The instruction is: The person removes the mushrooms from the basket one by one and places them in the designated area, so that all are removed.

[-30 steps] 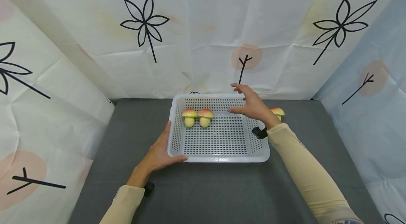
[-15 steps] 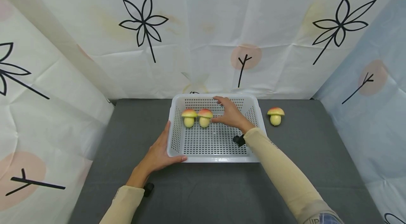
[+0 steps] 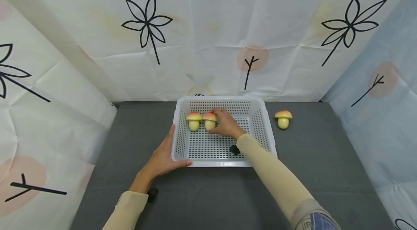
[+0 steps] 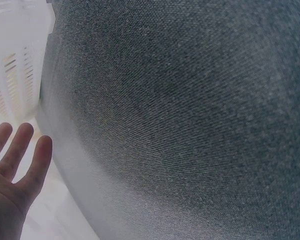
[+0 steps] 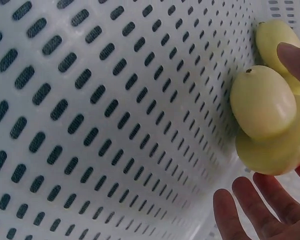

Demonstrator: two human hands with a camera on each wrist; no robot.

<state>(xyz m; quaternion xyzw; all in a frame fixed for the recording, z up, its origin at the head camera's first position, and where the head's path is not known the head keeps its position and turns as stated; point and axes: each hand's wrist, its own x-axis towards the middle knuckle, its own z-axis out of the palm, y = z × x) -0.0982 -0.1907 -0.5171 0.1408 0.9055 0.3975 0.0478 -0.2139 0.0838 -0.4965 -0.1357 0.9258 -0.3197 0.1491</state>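
Observation:
Two toy mushrooms with red-yellow caps lie in the white perforated basket. My right hand reaches in around the right-hand mushroom, fingers by its cap and thumb near its stem. The right wrist view shows that mushroom's pale stem between the thumb and the spread fingers; a firm grip is not visible. Left of it lies the other mushroom. My left hand rests against the basket's left front corner, its fingers straight along the side and thumb at the front rim.
A third toy mushroom lies on the grey tabletop to the right of the basket. White cloth with black leaf drawings hangs behind and at both sides.
My right hand has moved left and down over the basket to the right-hand mushroom. The mushroom outside the basket is now uncovered. My left hand stays in place.

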